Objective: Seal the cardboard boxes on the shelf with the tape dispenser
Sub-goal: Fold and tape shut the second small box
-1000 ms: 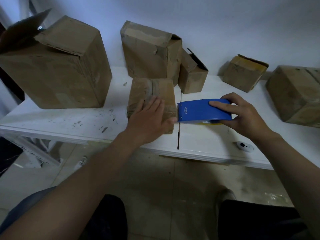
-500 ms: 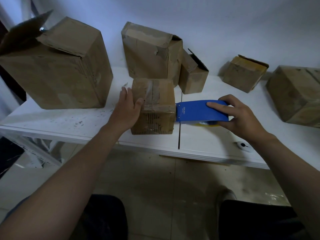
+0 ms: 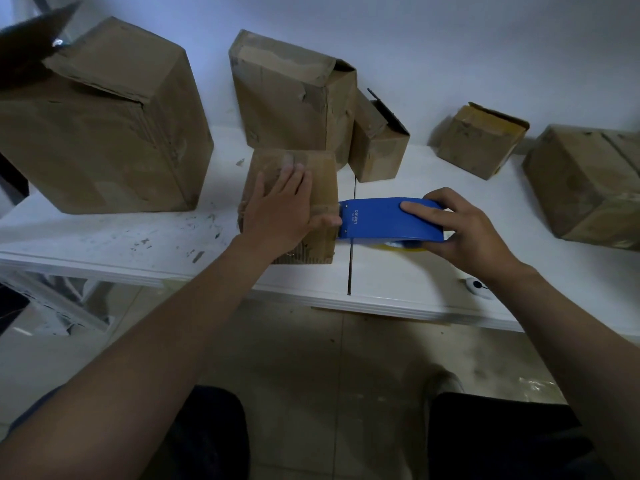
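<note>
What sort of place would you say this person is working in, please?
Probably a packing or storage room: worn cardboard boxes stand on a scuffed white shelf against a bare wall, and the right hand grips a blue tape dispenser.

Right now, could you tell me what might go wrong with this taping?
The left hand lies flat on the small box with its thumb at the front end of the tape dispenser, so it may get nicked or taped over. The box stands near the front edge of the shelf; a hard pull by the right hand might drag it off.
</note>
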{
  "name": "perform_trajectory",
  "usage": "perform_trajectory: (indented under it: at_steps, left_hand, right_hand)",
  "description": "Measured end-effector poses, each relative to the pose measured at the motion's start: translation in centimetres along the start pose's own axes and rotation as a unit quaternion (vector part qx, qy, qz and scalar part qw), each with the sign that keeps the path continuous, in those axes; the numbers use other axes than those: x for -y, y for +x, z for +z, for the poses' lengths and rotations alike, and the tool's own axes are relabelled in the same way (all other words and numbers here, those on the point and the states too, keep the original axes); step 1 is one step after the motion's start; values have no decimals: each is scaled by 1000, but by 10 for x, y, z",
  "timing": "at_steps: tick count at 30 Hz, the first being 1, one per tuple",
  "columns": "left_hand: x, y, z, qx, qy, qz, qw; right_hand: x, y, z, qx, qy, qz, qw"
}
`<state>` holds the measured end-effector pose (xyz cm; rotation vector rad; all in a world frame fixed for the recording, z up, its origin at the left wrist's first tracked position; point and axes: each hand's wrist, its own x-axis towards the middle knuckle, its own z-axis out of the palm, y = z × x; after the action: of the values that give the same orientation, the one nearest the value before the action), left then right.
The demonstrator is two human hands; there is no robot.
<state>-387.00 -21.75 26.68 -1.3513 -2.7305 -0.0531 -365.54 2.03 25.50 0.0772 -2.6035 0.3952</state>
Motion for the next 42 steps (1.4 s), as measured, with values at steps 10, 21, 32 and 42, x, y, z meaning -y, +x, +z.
perform_trajectory:
  at_steps: [10,21,32,42]
  left_hand:
    - [28,-7,-3,-31,16,15,999]
    - [45,-36,2,-97,-499,-141,850]
    - [56,-38,6,-17,-630,-297,718]
    - [25,-51,-2,-118,-100,-82,985]
  right_hand:
    - [-1,-2,0,-5,6,-10,1000]
    - [5,2,9,-14,8,-3,1000]
    - [15,4,8,-15,43,-15,999]
    - [38,16,29,38,54,-54,996]
